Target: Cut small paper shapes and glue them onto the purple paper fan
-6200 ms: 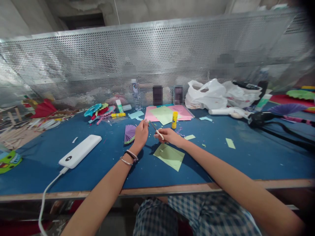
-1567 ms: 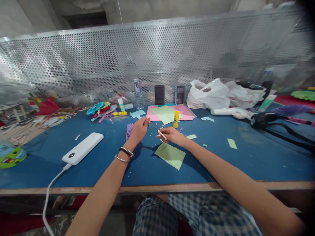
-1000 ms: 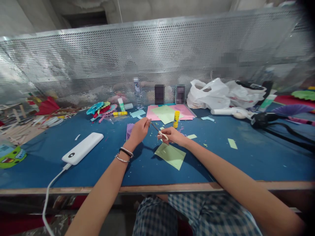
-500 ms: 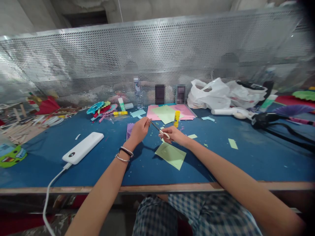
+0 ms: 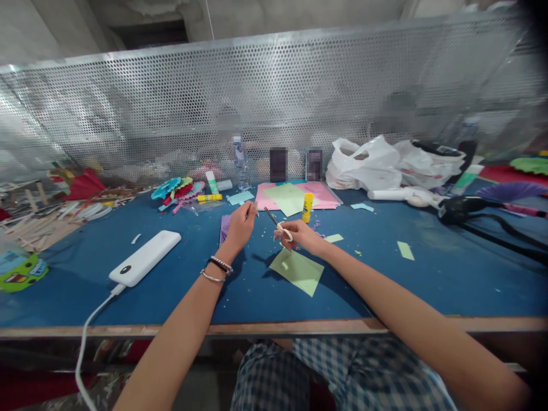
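Observation:
My right hand (image 5: 299, 235) grips small scissors (image 5: 276, 222) with white handles, blades pointing up and to the left. My left hand (image 5: 242, 224) is raised beside them, fingers pinched on a tiny scrap of paper that I cannot make out clearly. Both hands hover over the blue table (image 5: 428, 274). A light green paper sheet (image 5: 296, 270) lies flat under my right wrist. A folded purple paper fan (image 5: 224, 228) lies just left of my left hand. A yellow glue stick (image 5: 306, 208) stands upright behind my right hand.
A white power bank (image 5: 144, 265) with its cable lies to the left. Pink and green sheets (image 5: 295, 196) are stacked at the back, near coloured paper fans (image 5: 175, 190), a water bottle (image 5: 238, 162) and white plastic bags (image 5: 385, 162). A perforated metal screen (image 5: 274, 103) closes the rear.
The scissors' blades were touching the piece in my left hand; now they have drawn apart, with the scissors tilted more upright. The hands stay in the same spot.

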A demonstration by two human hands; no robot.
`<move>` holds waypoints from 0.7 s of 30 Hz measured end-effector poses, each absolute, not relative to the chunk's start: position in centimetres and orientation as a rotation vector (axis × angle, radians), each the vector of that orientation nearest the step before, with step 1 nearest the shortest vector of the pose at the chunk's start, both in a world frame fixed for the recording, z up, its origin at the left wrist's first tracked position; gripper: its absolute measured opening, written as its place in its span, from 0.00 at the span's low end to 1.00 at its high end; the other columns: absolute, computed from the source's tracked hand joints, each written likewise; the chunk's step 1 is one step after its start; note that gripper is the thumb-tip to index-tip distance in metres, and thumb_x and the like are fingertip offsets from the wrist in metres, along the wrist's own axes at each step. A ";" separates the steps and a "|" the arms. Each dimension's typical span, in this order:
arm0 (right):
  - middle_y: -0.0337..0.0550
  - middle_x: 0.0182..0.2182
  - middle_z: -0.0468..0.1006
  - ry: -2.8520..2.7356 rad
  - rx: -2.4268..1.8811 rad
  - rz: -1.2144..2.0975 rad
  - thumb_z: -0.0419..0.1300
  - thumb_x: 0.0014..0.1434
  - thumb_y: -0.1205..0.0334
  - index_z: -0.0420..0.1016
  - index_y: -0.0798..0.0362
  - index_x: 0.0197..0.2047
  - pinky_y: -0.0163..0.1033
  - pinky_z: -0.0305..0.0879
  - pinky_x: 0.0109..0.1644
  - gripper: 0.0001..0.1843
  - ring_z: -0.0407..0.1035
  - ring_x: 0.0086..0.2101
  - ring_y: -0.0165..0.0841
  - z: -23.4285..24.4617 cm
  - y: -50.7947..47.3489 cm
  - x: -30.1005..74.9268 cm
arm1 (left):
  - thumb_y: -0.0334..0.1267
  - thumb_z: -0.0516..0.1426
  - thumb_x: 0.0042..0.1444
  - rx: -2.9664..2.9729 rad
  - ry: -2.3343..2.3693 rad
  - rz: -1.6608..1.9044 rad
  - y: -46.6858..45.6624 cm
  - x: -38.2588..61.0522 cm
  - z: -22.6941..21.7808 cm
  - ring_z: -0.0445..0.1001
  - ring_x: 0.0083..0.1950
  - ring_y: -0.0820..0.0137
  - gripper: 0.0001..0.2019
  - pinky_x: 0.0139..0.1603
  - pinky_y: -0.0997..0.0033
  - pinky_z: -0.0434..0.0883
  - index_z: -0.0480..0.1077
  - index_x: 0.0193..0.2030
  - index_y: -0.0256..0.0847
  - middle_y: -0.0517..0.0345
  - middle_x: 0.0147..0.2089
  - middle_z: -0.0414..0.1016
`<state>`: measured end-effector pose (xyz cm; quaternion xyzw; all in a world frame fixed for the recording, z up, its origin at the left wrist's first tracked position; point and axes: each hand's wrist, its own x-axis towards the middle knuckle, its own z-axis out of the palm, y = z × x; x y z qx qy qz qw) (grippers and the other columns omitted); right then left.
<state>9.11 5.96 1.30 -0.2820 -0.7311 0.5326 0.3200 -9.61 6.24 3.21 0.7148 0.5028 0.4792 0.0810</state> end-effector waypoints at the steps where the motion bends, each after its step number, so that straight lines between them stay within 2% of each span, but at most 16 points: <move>1: 0.34 0.14 0.64 -1.942 -0.740 1.400 0.56 0.52 0.46 0.69 0.58 0.28 0.31 0.49 0.20 0.20 0.52 0.16 0.22 1.4 5.9 9.1 | 0.47 0.43 0.61 2.131 1.529 1.450 6.1 -9.5 3.2 0.56 0.23 0.75 0.18 0.27 0.73 0.54 0.57 0.24 0.40 0.64 0.19 0.56; 10: 0.34 0.15 0.66 -1.987 -0.696 1.389 0.56 0.52 0.46 0.68 0.57 0.30 0.30 0.51 0.20 0.20 0.54 0.16 0.22 1.4 5.2 8.7 | 0.44 0.43 0.61 2.175 1.664 1.497 5.3 -7.7 2.4 0.55 0.23 0.75 0.17 0.26 0.72 0.51 0.56 0.24 0.40 0.64 0.20 0.56; 21: 0.33 0.15 0.66 -1.978 -0.732 1.317 0.55 0.52 0.45 0.64 0.55 0.27 0.30 0.51 0.21 0.20 0.54 0.16 0.22 1.4 5.2 8.5 | 0.50 0.42 0.61 1.929 1.526 1.524 5.4 -7.0 2.0 0.59 0.23 0.74 0.19 0.26 0.72 0.55 0.57 0.25 0.41 0.64 0.20 0.58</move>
